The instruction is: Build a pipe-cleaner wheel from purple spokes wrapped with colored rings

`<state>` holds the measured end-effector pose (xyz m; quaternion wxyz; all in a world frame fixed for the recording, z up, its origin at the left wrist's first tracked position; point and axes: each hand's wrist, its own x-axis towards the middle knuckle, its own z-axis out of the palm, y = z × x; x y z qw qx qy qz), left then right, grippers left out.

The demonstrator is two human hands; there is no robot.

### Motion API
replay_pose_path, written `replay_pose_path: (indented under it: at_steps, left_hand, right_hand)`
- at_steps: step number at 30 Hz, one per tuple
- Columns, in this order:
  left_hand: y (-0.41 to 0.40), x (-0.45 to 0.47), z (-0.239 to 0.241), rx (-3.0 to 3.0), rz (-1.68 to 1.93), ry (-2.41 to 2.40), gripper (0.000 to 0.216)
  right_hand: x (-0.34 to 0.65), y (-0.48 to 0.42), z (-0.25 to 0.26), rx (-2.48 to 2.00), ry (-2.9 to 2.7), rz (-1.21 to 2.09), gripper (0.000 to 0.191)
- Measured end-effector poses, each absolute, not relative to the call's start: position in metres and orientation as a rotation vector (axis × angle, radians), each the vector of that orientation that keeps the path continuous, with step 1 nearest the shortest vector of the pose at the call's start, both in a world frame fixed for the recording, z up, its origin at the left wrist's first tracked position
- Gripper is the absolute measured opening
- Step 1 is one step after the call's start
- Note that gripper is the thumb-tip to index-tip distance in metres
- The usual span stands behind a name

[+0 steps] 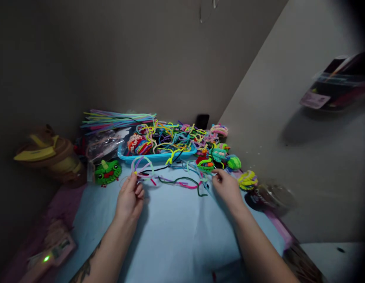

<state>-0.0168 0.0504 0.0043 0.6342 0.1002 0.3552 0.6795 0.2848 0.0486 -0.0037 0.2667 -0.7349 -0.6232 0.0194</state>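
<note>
From the head camera, the left hand [131,196] reaches forward over the tabletop [173,232], which shows pale blue, and pinches pastel loops [153,169] of fuzzy stem between thumb and fingertips; the loops stand up above the hand, just in front of the tray [159,158]. The right hand [229,191] is partly curled, thumb near the bent forefinger, just beside a red and green figure [204,164]; whether it grips anything cannot be told. Between the hands lie loose stems, among them a dark green one [182,181], with pink, purple and blue pieces near it. The blue tray holds a tangle [170,137] of many-coloured stems and a striped bundle at its left end. Behind and to its left, straight stems [120,118] lie in a sheaf above a clear bag [101,146]. A green figure [108,173] with a horn sits left of the loops. Further right are a lime ball [233,162], a yellow figure [247,180] and a clear jar [278,194]. At the lower left, a blurred pink device [63,245] shows a green light.
</note>
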Motion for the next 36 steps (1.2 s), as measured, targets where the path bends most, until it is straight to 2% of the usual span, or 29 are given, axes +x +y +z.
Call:
replay_pose_path:
  at_steps: [9, 15, 22, 25, 32, 36]
  left_hand:
    - [0.051, -0.016, 0.0, 0.169, 1.521, 0.824, 0.017]
    - [0.048, -0.014, 0.001, 0.235, 1.548, 0.846, 0.025]
    - [0.036, 0.004, -0.001, 0.566, 1.476, 0.828, 0.067]
    - [0.035, 0.007, -0.003, 0.647, 1.489, 0.854, 0.069]
    - [0.035, 0.009, -0.008, 0.749, 1.518, 0.967, 0.07]
    - [0.036, 0.007, -0.009, 0.705, 1.597, 1.056, 0.071]
  right_hand:
    - [0.282, 0.047, 0.021, -1.672, -1.68, -0.265, 0.025]
    - [0.249, 0.039, 0.043, -1.527, -1.648, -0.035, 0.017]
    - [0.177, 0.017, 0.027, -1.308, -1.755, 0.399, 0.017]
    - [0.161, 0.016, 0.016, -1.257, -1.778, 0.486, 0.017]
    - [0.155, 0.017, 0.005, -1.291, -1.846, 0.462, 0.016]
    - [0.182, 0.025, 0.002, -1.521, -1.764, 0.53, 0.021]
